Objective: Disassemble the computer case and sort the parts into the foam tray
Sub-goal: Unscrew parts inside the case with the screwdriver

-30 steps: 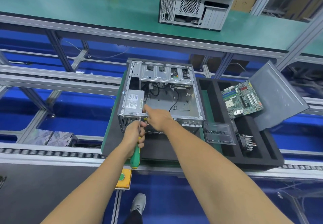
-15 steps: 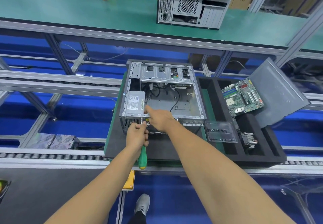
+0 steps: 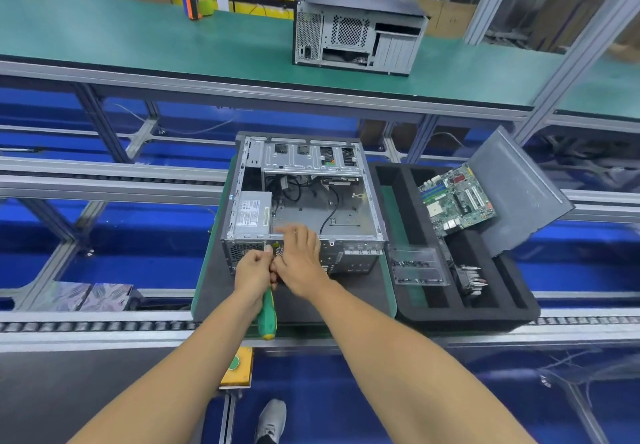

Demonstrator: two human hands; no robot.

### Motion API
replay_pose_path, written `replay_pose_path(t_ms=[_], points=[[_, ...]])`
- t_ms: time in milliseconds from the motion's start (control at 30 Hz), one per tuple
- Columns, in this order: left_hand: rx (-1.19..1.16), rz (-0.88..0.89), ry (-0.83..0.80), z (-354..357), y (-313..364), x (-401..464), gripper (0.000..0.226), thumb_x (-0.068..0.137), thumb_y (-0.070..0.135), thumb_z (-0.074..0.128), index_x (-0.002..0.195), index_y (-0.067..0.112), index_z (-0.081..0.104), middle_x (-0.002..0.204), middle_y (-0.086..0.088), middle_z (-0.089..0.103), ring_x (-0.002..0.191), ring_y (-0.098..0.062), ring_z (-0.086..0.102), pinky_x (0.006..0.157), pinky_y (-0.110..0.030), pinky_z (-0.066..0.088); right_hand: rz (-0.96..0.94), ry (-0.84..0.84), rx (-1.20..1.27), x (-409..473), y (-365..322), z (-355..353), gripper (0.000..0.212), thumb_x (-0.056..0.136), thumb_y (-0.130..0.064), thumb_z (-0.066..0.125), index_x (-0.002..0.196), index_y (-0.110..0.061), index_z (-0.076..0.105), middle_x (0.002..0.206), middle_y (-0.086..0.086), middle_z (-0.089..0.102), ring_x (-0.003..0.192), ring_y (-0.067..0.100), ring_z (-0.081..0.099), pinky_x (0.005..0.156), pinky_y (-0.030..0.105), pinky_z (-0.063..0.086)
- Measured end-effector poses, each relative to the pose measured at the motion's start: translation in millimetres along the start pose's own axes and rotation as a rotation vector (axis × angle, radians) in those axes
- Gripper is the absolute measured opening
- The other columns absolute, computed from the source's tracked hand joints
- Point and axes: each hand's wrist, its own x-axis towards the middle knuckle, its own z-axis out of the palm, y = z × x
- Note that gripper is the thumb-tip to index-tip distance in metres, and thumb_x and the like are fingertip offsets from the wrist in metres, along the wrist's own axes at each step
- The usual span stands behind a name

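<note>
An open computer case (image 3: 360,235) lies on a dark mat, with its power supply (image 3: 251,215) still in the near left corner. My left hand (image 3: 252,272) is closed around a green-handled screwdriver (image 3: 267,315) at the case's rear panel. My right hand (image 3: 301,263) rests beside it on the case's rear edge, fingers spread over the rim; what its fingertips touch is hidden. The black foam tray (image 3: 519,308) to the right holds a motherboard (image 3: 457,199), a clear plastic screw box (image 3: 417,267) and a heatsink (image 3: 471,279).
A grey side panel (image 3: 519,194) leans on the tray's far right corner. A second closed computer case (image 3: 356,31) and a tape dispenser (image 3: 199,5) stand on the green bench behind. A yellow button box (image 3: 237,367) hangs below the conveyor edge. Roller rails run left and right.
My right hand has drawn back from inside the case to its rear edge, close to my left hand. The left hand has shifted slightly right with the screwdriver.
</note>
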Motion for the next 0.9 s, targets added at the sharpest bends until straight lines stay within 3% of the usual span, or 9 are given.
replay_pose_path(t_ms=[100, 200, 333, 400, 467, 600, 700, 800, 900], points=[[0.015, -0.004, 0.012, 0, 0, 0, 0.028, 0.106, 0.031, 0.055, 0.088, 0.010, 0.055, 0.063, -0.002, 0.055, 0.048, -0.011, 0.049, 0.046, -0.026, 0.046, 0.062, 0.138, 0.064, -23, -2, 11, 0.044, 0.084, -0.038, 0.037, 0.122, -0.017, 0.042, 0.121, 0.003, 0.038, 0.108, 0.022, 0.034, 0.092, 0.036, 0.032], [0.024, 0.002, -0.002, -1, -2, 3, 0.028, 0.106, 0.032, 0.054, 0.088, 0.011, 0.055, 0.067, -0.001, 0.055, 0.050, -0.010, 0.047, 0.048, -0.025, 0.044, 0.186, 0.101, 0.345, -40, -6, 17, 0.022, 0.083, -0.040, 0.038, 0.099, -0.026, 0.032, 0.100, -0.003, 0.038, 0.088, 0.016, 0.036, 0.074, 0.033, 0.034], [-0.049, -0.012, -0.007, 1, -7, 11, 0.027, 0.107, 0.029, 0.054, 0.086, 0.012, 0.051, 0.067, -0.001, 0.053, 0.048, -0.009, 0.046, 0.046, -0.022, 0.041, 0.602, -0.353, 0.867, -52, -20, 20, 0.022, 0.093, -0.045, 0.044, 0.099, -0.025, 0.039, 0.095, 0.005, 0.055, 0.085, 0.021, 0.055, 0.085, 0.045, 0.052], [-0.099, -0.040, -0.019, 1, -10, 14, 0.027, 0.107, 0.028, 0.054, 0.086, 0.012, 0.049, 0.065, -0.001, 0.051, 0.046, -0.009, 0.045, 0.041, -0.023, 0.041, 0.708, -0.671, 1.024, -60, -30, 20, 0.036, 0.097, -0.050, 0.035, 0.100, -0.017, 0.048, 0.085, 0.011, 0.064, 0.068, 0.028, 0.065, 0.066, 0.035, 0.056], [-0.138, -0.054, -0.035, 0, -12, 17, 0.026, 0.107, 0.027, 0.053, 0.089, 0.011, 0.047, 0.066, -0.003, 0.050, 0.045, -0.010, 0.045, 0.038, -0.023, 0.039, 0.751, -0.754, 1.118, -65, -37, 19, 0.046, 0.103, -0.050, 0.024, 0.096, -0.012, 0.049, 0.070, 0.009, 0.063, 0.046, 0.022, 0.059, 0.047, 0.022, 0.043], [-0.075, -0.052, -0.109, -7, -7, 17, 0.025, 0.107, 0.030, 0.054, 0.094, 0.009, 0.048, 0.075, -0.006, 0.056, 0.056, -0.015, 0.053, 0.051, -0.031, 0.050, 0.783, -0.580, 1.299, -73, -42, 18, 0.036, 0.102, -0.039, 0.030, 0.086, -0.012, 0.047, 0.059, 0.007, 0.049, 0.037, 0.015, 0.035, 0.039, 0.020, 0.027], [0.486, 0.260, 0.037, -21, 1, 16, 0.025, 0.100, 0.036, 0.062, 0.104, 0.014, 0.052, 0.093, -0.003, 0.060, 0.090, -0.023, 0.057, 0.074, -0.037, 0.049, 0.809, -0.490, 1.344, -77, -41, 23, 0.038, 0.101, -0.036, 0.031, 0.078, -0.012, 0.050, 0.054, 0.005, 0.046, 0.035, 0.012, 0.030, 0.035, 0.021, 0.022], [1.032, 0.892, 0.286, -47, 10, 22, 0.042, 0.090, 0.028, 0.074, 0.121, 0.009, 0.053, 0.116, -0.010, 0.054, 0.108, -0.030, 0.046, 0.089, -0.041, 0.041, 0.803, -0.406, 1.334, -79, -39, 29, 0.041, 0.101, -0.034, 0.030, 0.075, -0.011, 0.052, 0.053, 0.005, 0.045, 0.036, 0.013, 0.027, 0.034, 0.022, 0.022], [1.182, 1.045, -0.044, -72, 37, 44, 0.046, 0.087, 0.016, 0.081, 0.130, 0.014, 0.065, 0.138, -0.013, 0.055, 0.127, -0.037, 0.049, 0.106, -0.049, 0.040, 0.807, -0.377, 1.321, -78, -42, 32, 0.040, 0.102, -0.033, 0.033, 0.074, -0.012, 0.053, 0.056, 0.006, 0.047, 0.040, 0.014, 0.031, 0.035, 0.023, 0.025]])
